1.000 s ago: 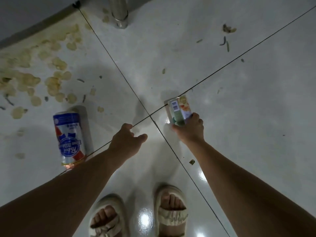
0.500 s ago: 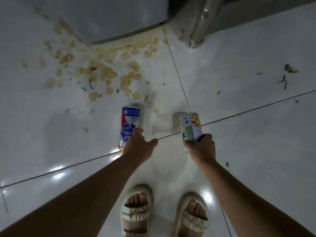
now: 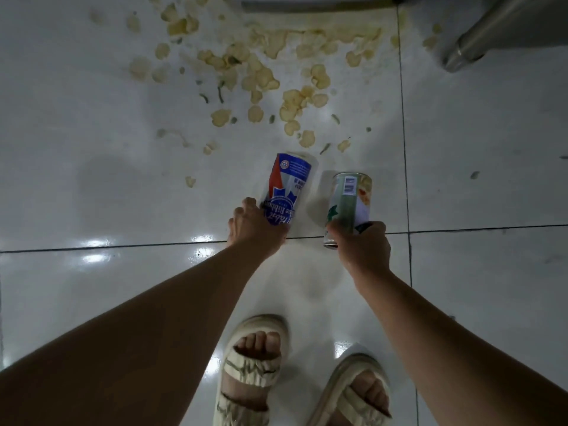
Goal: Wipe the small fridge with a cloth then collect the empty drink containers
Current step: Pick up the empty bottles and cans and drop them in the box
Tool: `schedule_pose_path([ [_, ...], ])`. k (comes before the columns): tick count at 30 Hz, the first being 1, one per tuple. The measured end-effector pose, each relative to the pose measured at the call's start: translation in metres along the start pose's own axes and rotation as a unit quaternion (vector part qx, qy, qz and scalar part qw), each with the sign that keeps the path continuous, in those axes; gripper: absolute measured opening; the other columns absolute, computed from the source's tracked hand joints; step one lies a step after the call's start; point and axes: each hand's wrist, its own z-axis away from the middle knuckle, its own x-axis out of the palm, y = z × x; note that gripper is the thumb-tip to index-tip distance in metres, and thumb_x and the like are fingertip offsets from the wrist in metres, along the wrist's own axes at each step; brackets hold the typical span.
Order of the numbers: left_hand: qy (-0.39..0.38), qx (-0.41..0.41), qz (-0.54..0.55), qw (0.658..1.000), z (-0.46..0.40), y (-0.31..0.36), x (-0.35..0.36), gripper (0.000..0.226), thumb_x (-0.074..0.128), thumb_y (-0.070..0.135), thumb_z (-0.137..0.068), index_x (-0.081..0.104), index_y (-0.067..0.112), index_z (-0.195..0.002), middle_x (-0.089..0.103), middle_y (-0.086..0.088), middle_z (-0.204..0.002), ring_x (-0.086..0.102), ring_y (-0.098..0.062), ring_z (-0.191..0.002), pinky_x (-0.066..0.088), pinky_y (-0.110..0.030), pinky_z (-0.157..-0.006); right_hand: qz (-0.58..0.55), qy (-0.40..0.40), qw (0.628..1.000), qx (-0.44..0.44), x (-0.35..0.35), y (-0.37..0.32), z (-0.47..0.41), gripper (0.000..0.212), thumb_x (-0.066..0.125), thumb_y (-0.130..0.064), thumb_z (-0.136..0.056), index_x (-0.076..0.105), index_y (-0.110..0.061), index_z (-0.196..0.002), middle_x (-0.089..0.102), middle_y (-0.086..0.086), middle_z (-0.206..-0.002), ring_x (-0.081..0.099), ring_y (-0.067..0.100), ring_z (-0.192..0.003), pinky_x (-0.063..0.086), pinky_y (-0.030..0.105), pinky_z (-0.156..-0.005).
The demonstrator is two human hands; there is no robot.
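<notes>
Two cans: your left hand (image 3: 256, 224) grasps the blue can (image 3: 284, 190), right hand (image 3: 361, 244) grasps the green can (image 3: 349, 201); many chips (image 3: 292, 99) on floor (image 3: 92, 179).

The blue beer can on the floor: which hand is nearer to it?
Left. The left hand grips the near end of the blue beer can. The right hand is beside it, apart from it, holding the green can.

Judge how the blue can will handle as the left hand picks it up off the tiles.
The blue can lies on its side on glossy tile, so it could roll if nudged. It looks like thin metal, probably light and easily dented. The left hand covers its near end, which should steady it.
</notes>
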Motion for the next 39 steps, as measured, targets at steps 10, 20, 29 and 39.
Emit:
schedule_pose_path([
  [10, 0.039, -0.005, 0.053, 0.998, -0.006, 0.011, 0.035, 0.064, 0.078, 0.029, -0.07, 0.039, 0.008, -0.117, 0.056, -0.013, -0.114, 0.062, -0.032, -0.097, 0.055, -0.047, -0.081, 0.023, 0.018, 1.0, -0.005, -0.01, 0.023, -0.021, 0.052, 0.069, -0.034, -0.079, 0.046, -0.004, -0.114, 0.063, 0.012, -0.104, 0.059, 0.023, -0.086, 0.036, 0.018, -0.047],
  [20, 0.035, 0.028, 0.004, 0.999, 0.083, 0.051, -0.062, 0.062, 0.078, 0.039, -0.067, 0.041, 0.013, -0.11, 0.06, -0.004, -0.104, 0.057, -0.018, -0.082, 0.053, -0.032, -0.07, 0.023, 0.017, 0.999, 0.033, -0.094, -0.04, 0.069, 0.055, 0.071, -0.037, -0.078, 0.046, -0.002, -0.112, 0.061, 0.015, -0.105, 0.06, 0.028, -0.091, 0.045, 0.025, -0.064],
  [29, 0.048, 0.065, 0.021, 0.997, 0.222, 0.109, -0.201, 0.065, 0.077, 0.041, -0.068, 0.044, 0.012, -0.116, 0.063, -0.006, -0.11, 0.056, -0.018, -0.085, 0.05, -0.032, -0.074, -0.016, 0.021, 0.999, 0.023, -0.209, -0.149, 0.195, 0.053, 0.073, -0.037, -0.076, 0.046, -0.002, -0.106, 0.062, 0.016, -0.106, 0.06, 0.033, -0.098, 0.051, 0.036, -0.078],
  [39, 0.042, 0.172, 0.01, 0.984, 0.402, 0.203, -0.304, 0.07, 0.075, 0.046, -0.07, 0.043, 0.013, -0.124, 0.062, -0.003, -0.115, 0.057, -0.014, -0.088, 0.047, -0.025, -0.071, -0.063, 0.062, 0.996, -0.002, -0.369, -0.22, 0.329, 0.054, 0.072, -0.039, -0.078, 0.046, -0.002, -0.107, 0.062, 0.014, -0.104, 0.057, 0.025, -0.083, 0.041, 0.025, -0.054],
])
